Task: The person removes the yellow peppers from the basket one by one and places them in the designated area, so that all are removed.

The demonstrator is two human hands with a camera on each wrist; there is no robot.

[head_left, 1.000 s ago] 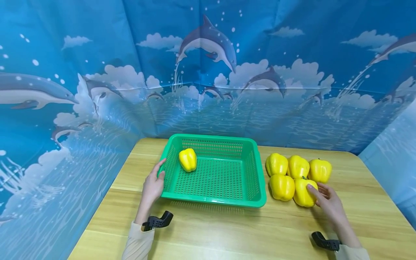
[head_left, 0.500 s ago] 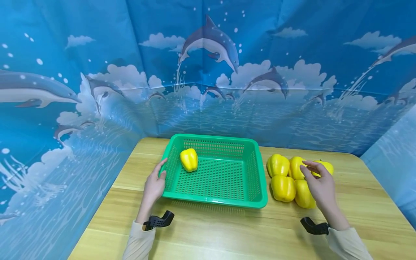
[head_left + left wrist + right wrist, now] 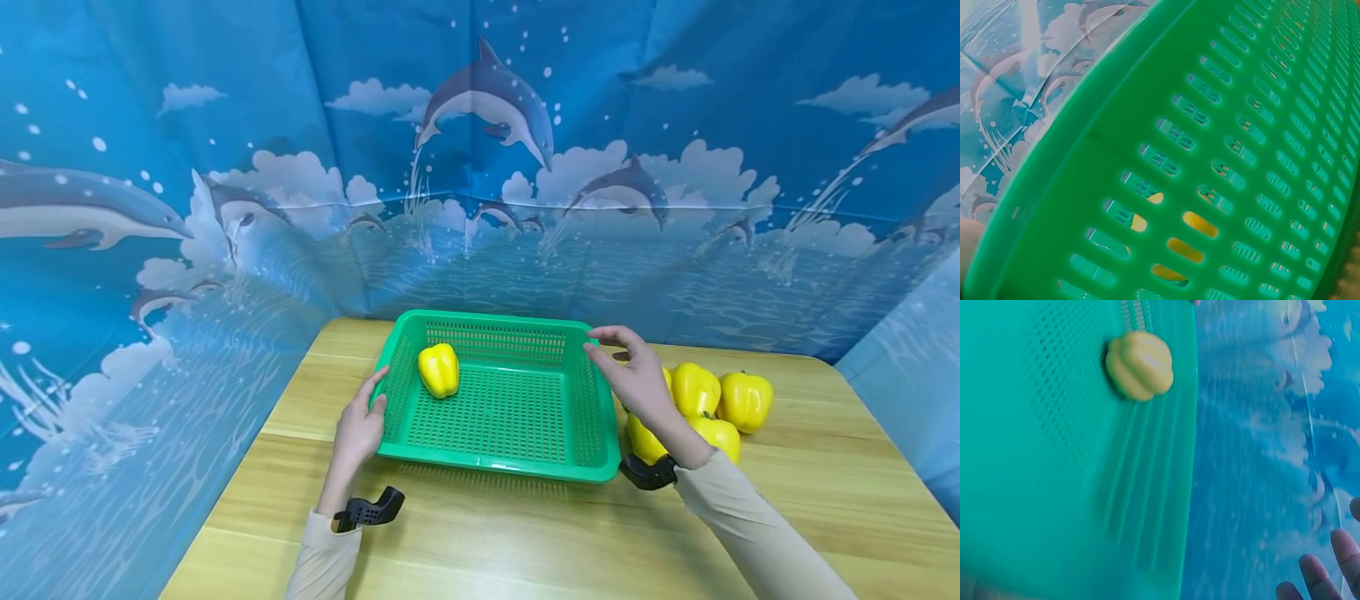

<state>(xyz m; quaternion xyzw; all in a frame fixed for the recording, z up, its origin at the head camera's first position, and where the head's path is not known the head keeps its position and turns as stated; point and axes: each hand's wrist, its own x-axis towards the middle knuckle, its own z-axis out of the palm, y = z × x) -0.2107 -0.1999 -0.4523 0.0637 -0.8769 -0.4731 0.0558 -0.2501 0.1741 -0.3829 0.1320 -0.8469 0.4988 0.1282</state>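
A green plastic basket (image 3: pixel 480 463) with slotted walls stands on the wooden table. Inside it, near the left wall, lies one yellow bell pepper (image 3: pixel 438 370), which the right wrist view shows too. My left hand (image 3: pixel 358 427) holds the basket's left rim, thumb and index finger at the edge; its other fingers are hidden. Over the back right corner of the basket is my right hand (image 3: pixel 636 375), fingers apart and nothing between them. Several more yellow bell peppers (image 3: pixel 695 389) sit together right of the basket, partly hidden by my right hand and forearm.
The wooden table (image 3: pixel 525 542) runs up to a blue dolphin-print cloth (image 3: pixel 480 242) close behind the basket. Table surface shows in front of the basket and right of the peppers. Each wrist carries a black camera mount (image 3: pixel 375 507).
My right hand has come away from the front right pepper, risen over the group and moved left to the basket's corner, carrying nothing. The left hand stays at the rim.
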